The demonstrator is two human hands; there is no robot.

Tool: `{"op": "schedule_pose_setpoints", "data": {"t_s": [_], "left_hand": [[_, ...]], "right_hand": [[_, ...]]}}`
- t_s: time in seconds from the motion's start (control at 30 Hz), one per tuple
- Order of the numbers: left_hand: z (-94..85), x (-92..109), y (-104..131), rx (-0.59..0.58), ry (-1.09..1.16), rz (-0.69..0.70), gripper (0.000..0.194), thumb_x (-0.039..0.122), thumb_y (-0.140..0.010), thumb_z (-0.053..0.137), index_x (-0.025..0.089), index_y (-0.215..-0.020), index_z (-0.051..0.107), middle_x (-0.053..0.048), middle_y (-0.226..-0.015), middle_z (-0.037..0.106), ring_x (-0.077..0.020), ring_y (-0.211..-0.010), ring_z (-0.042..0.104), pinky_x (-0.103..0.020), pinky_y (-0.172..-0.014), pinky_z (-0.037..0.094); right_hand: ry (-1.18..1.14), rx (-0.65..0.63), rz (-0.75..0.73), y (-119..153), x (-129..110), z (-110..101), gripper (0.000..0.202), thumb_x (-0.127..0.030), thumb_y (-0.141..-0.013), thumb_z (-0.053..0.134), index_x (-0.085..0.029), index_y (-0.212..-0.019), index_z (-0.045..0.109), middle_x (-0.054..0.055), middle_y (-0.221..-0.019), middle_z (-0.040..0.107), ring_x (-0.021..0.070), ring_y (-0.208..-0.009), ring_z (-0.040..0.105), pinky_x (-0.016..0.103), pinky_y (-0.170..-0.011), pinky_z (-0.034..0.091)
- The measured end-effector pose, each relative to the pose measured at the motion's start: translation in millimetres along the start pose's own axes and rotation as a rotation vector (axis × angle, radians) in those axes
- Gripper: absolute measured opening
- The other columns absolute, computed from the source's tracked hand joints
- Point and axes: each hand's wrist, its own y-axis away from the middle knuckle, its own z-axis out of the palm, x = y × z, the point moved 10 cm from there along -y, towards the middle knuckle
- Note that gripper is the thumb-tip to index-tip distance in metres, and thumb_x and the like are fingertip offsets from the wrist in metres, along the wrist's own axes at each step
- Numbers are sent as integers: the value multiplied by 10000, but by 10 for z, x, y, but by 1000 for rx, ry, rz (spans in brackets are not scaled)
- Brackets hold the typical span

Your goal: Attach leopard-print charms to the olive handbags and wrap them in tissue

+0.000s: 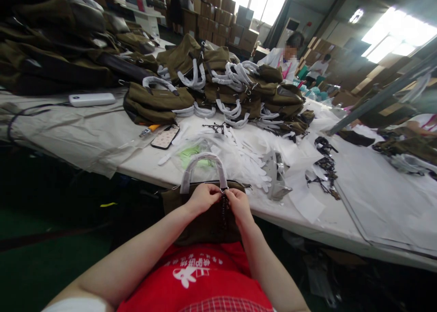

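Red apron [205,280] with white print: nearest the camera, below both hands. Forearms reach forward over it from either side.

Left hand [204,197]: narrow, thumb and fingertips pinched together on a small metal ring [223,190]. Right hand [239,204]: also narrow, its fingertips pinched at the opposite side of the same ring. Finer detail of the grip is too small to tell.

Olive handbag [201,227]: directly under and around both hands, at the near edge of the white table [129,159]. Its wrapped handle [206,156] arches up just beyond the hands, one end coming down at the ring. Dark beaded strap [224,208] hangs between the hands, against the bag's side.

Beyond the hands: green material [191,156] by clear plastic, and loose white strips [247,155]. Ahead and left of the left hand: patterned phone [165,137], orange-handled tool [150,130] just beside it, white device [92,99] farther out. Right of the right hand: metal dispenser-like object [278,175]; well apart, farther right, black straps [326,166] in a heap.

Farthest ahead of both hands on the table: piled olive bags [218,89], handles wrapped in white. Behind the pile, right of centre, one person [280,61] in a light top.
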Motion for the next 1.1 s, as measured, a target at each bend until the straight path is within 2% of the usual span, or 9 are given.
{"op": "schedule_pose_setpoints", "data": {"t_s": [0.1, 0.2, 0.37, 0.47, 0.6, 0.73, 0.9, 1.0, 1.1], "left_hand": [[49, -19, -5, 6, 44, -12, 135, 260, -612, 750, 154, -692, 726, -2, -581, 674, -126, -535, 589, -245, -584, 473], [53, -29, -11, 28, 77, -14, 180, 279, -607, 760, 149, -725, 719, -11, -619, 689, -122, -557, 603, -250, -612, 491], [23, 8, -19, 65, 67, 23, 216, 305, -590, 767, 142, -728, 736, -24, -627, 695, -127, -552, 590, -254, -593, 474], [17, 42, -4, 78, 36, 60, 227, 317, -609, 746, 144, -757, 756, -39, -664, 719, -150, -584, 609, -271, -614, 480], [18, 62, 22, 86, -20, 104, 187, 290, -627, 722, 161, -756, 765, -43, -713, 741, -184, -659, 647, -287, -667, 499], [-10, 126, 60, 93, -83, 146, 174, 309, -667, 713, 166, -756, 755, -52, -713, 734, -200, -668, 653, -300, -668, 517], [-180, 495, 205, 236, -261, 329, 276, 327, -682, 750, 191, -922, 736, -73, -931, 698, -172, -709, 618, -273, -650, 514], [-54, 726, 259, 135, -381, 486, 149, 287, -751, 690, 196, -855, 745, -84, -991, 667, -169, -771, 628, -268, -679, 512], [92, 763, 245, -11, -356, 516, 113, 251, -786, 646, 188, -773, 739, -93, -974, 681, -201, -903, 645, -305, -818, 502]], "right_hand": [[354, 107, -205, 48, -252, -117, 296, -442, -756, 588, -175, -636, 630, -30, -504, 520, 118, -474, 437, 245, -492, 313], [559, 220, -330, 108, -454, -199, 212, -386, -767, 619, -182, -743, 673, -39, -509, 538, 132, -487, 483, 254, -537, 353], [611, 102, -385, 62, -593, -69, 213, -307, -814, 562, -219, -869, 748, 6, -668, 691, 159, -601, 600, 257, -605, 424], [584, 57, -322, -1, -583, -39, 215, -351, -805, 594, -216, -792, 760, 11, -662, 704, 159, -591, 607, 250, -589, 430], [563, 31, -248, -54, -531, -22, 180, -356, -750, 649, -209, -713, 745, -31, -511, 595, 123, -476, 506, 228, -498, 360], [474, 32, -290, -34, -549, -19, 178, -344, -760, 632, -202, -698, 719, -36, -503, 557, 118, -475, 458, 232, -502, 338], [138, 48, -286, 8, -499, -106, 263, -434, -774, 632, -179, -760, 696, 0, -611, 612, 137, -549, 485, 240, -540, 388], [21, -12, -245, 9, -433, -76, 259, -436, -752, 668, -178, -770, 689, 1, -647, 628, 133, -573, 505, 237, -558, 401], [-90, -24, -208, 10, -398, -84, 240, -413, -738, 693, -173, -752, 680, -4, -656, 635, 122, -576, 517, 230, -562, 405]]}}
